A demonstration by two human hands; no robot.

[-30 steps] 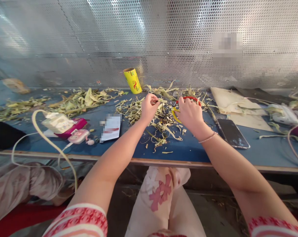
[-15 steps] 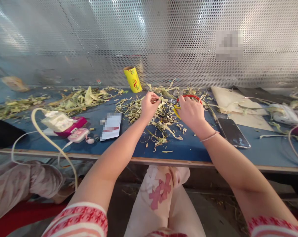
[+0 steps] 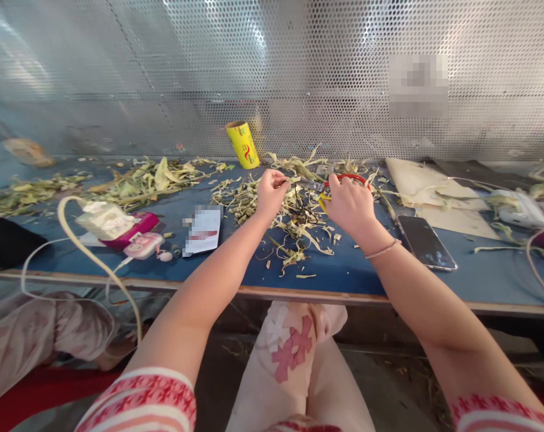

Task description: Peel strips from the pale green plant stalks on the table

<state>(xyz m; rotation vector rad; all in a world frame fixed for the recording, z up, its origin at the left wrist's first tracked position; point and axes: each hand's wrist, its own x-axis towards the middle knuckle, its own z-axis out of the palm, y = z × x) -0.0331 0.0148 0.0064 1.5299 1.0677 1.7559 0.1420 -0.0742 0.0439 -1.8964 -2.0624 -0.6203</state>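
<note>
Above a heap of pale dried plant trimmings (image 3: 240, 201), my left hand (image 3: 272, 191) is closed in a pinch. What lies between its fingertips is too small to make out. My right hand (image 3: 350, 204) grips a pair of hand shears (image 3: 355, 178) with red and yellow handles, their grey jaws pointing left toward my left fingertips. The palm hides much of the handles. Dark thin strands (image 3: 304, 210) lie in the heap between and below both hands.
A yellow cardboard tube (image 3: 242, 146) stands behind the heap. Phones lie on the left (image 3: 203, 231) and right (image 3: 426, 242). A charger with a cable (image 3: 107, 223) sits farther left, more trimmings (image 3: 150, 183) behind it. Brown cardboard (image 3: 434, 189) lies at the right, before a perforated metal panel (image 3: 308, 78).
The yellow handle has closed in slightly toward my right hand, and the shears have shifted a little. My left fingertips have moved slightly left. The rest looks the same.
</note>
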